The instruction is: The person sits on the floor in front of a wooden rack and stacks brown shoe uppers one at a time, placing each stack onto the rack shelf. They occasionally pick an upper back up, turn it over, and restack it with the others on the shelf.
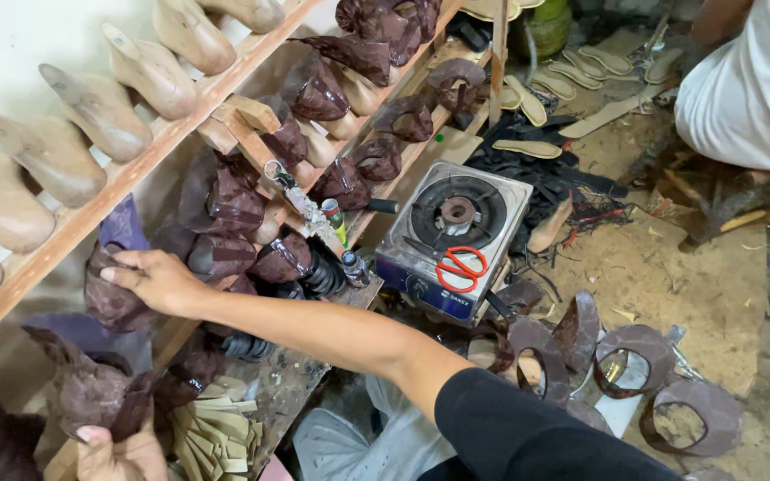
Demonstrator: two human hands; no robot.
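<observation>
My right hand (155, 281) reaches left across a slanted wooden rack (91, 214) and closes over a dark brown shoe upper (110, 303) that sits on the rack's lower row. The arm wears a black sleeve. At the bottom left, my left hand (118, 456) grips another dark brown shoe upper (91, 392) from below, with the thumb showing on its edge. More brown uppers on lasts (225, 200) fill the rack right of my right hand.
Bare wooden lasts (100, 111) line the top shelf. A single-burner gas stove (483, 191) stands on the floor with red-handled scissors (461, 267) on it. Cut leather uppers (643, 343), pale insoles (528, 147) and a bundle of pale strips (211, 436) lie around. Another person in white (750, 89) sits far right.
</observation>
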